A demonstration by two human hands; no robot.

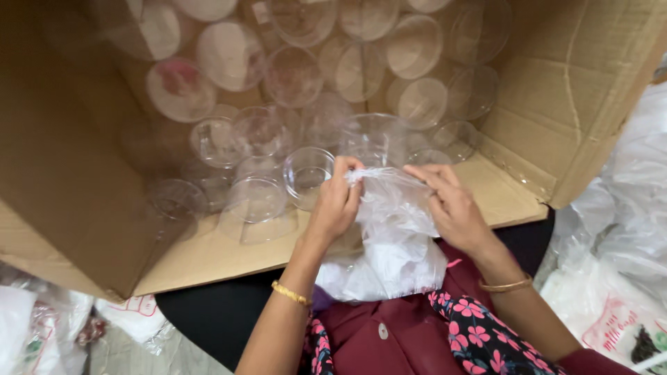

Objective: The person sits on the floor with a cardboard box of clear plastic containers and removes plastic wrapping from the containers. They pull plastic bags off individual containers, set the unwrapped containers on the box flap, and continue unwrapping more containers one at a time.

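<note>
Your left hand and right hand both pinch the mouth of the clear plastic bag, over your lap beside the cardboard box of clear plastic cups. Keep both grips tight, spread evenly.

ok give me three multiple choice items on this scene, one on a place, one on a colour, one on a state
1. Where do the clear plastic cups lie?
A. inside the cardboard box
B. on a metal shelf
C. in a bucket

2. What colour is the bangle on the left wrist?
A. gold
B. blue
C. black

3. What are the left hand and right hand doing?
A. both hanging free
B. both gripping the thin plastic bag
C. each holding a cup

Answers:
1. A, the cups fill the open box.
2. A, it gleams yellow gold.
3. B, fingers of both hands pinch the bag's top.
</note>
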